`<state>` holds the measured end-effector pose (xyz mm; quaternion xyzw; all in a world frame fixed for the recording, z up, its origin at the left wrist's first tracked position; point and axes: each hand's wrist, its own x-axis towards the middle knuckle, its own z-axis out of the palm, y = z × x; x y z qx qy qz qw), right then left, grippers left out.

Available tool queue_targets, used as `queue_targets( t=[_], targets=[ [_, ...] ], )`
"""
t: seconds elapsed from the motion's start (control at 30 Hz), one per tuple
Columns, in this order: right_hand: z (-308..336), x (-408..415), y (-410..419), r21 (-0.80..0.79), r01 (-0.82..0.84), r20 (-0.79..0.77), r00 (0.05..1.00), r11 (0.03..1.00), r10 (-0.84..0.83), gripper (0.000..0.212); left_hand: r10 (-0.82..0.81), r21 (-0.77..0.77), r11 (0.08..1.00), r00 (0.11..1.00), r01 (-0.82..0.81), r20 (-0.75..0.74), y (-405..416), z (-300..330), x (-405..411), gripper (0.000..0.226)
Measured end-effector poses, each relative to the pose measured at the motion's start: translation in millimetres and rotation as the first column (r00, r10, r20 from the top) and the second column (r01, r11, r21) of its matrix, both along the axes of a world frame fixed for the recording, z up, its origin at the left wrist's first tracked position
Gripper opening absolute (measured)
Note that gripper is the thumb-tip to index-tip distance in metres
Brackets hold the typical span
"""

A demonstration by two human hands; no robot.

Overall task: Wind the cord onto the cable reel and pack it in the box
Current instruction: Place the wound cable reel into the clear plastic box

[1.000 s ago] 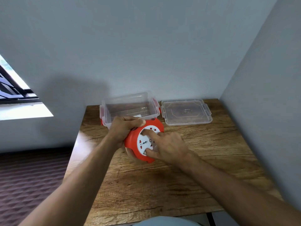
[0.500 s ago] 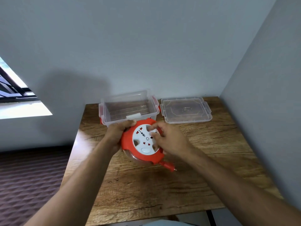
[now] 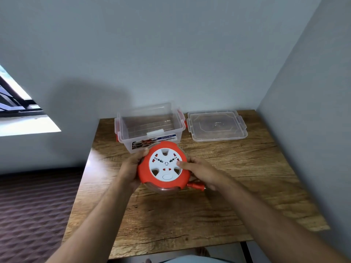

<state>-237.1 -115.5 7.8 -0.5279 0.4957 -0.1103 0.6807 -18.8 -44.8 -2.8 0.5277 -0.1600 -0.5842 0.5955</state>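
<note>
The round red cable reel [image 3: 145,170], with a white socket face, is held above the wooden table [image 3: 190,215], its face turned up toward me. My left hand [image 3: 131,168] grips its left rim. My right hand [image 3: 201,171] holds the right side, thumb on the white face. The red plug [image 3: 195,186] sticks out at the reel's lower right, under my right hand; the cord is wound inside. The clear plastic box [image 3: 176,123] with red clips stands open just behind the reel.
The box's clear lid [image 3: 216,125] lies flat to the right of the box at the table's back. Walls close the table in at the back and right. Dark carpet floor lies to the left, below a window.
The reel has been turned so its white face points up at me and has risen slightly. My right hand slid from the face to the reel's right side; the plug came into view.
</note>
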Motion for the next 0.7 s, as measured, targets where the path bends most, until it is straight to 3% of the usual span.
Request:
queue_targets(
  t=[0.1,0.23,0.43,0.57,0.7],
  targets=[
    [-0.3,-4.9,-1.6,0.035,-0.093,0.029,0.995,0.995,0.092,0.048,0.011,0.022,1.0,1.0,-0.011,0.003,4.7,-6.2,0.7,0.031],
    [1.9,-6.9,-10.7,-0.067,-0.058,0.028,0.998,0.996,0.06,0.051,-0.002,0.025,1.0,0.99,-0.002,0.142,5.1,0.8,4.3,0.039],
    [49.1,10.9,-54.1,-0.195,-0.019,0.129,0.991,0.981,0.045,0.042,0.123,-0.053,0.992,0.948,-0.112,0.295,-25.5,48.8,16.8,0.009],
    [83.3,42.3,-93.5,-0.432,-0.02,0.056,0.997,0.902,0.049,0.042,0.17,-0.069,0.985,0.886,-0.155,0.432,-59.9,79.0,41.6,0.017],
    [100.9,75.2,-124.4,-0.549,-0.086,-0.058,0.996,0.831,0.065,0.051,0.175,-0.037,0.982,0.828,-0.184,0.533,-90.1,96.9,57.6,0.031]
  ],
)
